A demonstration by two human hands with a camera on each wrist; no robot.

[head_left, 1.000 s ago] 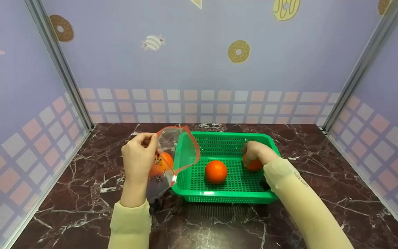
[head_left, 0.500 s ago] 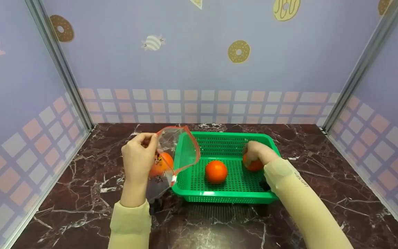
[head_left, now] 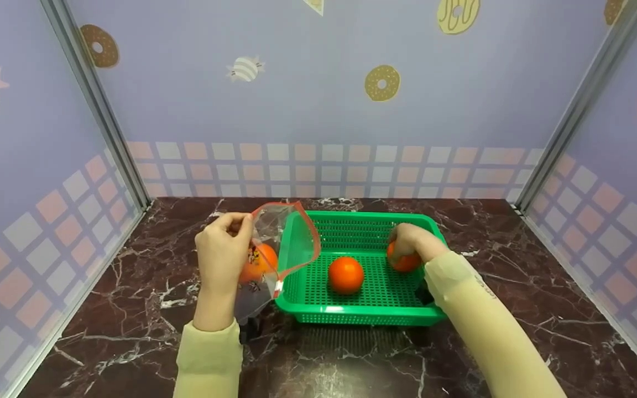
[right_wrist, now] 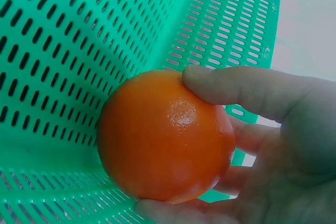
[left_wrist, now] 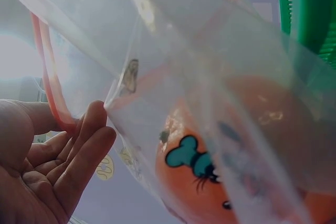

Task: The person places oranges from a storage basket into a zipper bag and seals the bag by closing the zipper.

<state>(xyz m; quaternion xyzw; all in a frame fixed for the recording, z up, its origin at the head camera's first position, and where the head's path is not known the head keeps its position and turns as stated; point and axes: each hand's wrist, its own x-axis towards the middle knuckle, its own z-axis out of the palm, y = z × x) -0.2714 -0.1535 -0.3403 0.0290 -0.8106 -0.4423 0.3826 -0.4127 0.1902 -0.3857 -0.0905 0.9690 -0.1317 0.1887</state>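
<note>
My left hand (head_left: 223,249) pinches the red-edged rim of a clear zip bag (head_left: 299,235) between thumb and fingers. The bag's mouth gapes toward the right, over the basket's left rim. Inside the bag, oranges (left_wrist: 194,177) show through the printed plastic in the left wrist view. My right hand (head_left: 415,241) reaches into the green basket (head_left: 360,315) and grips an orange (right_wrist: 163,135), thumb on one side and fingers curled round the other. A second orange (head_left: 346,275) sits on the basket floor, left of that hand.
The basket stands on a dark red marbled tabletop (head_left: 351,359). Behind it rises a lilac wall (head_left: 318,110) with printed sweets and squares; side panels meet it at metal corner posts. Black wrist-worn pieces show below both hands.
My right hand and the orange it grips have shifted very slightly up and left within the basket. My left hand and the bag have stayed in place.
</note>
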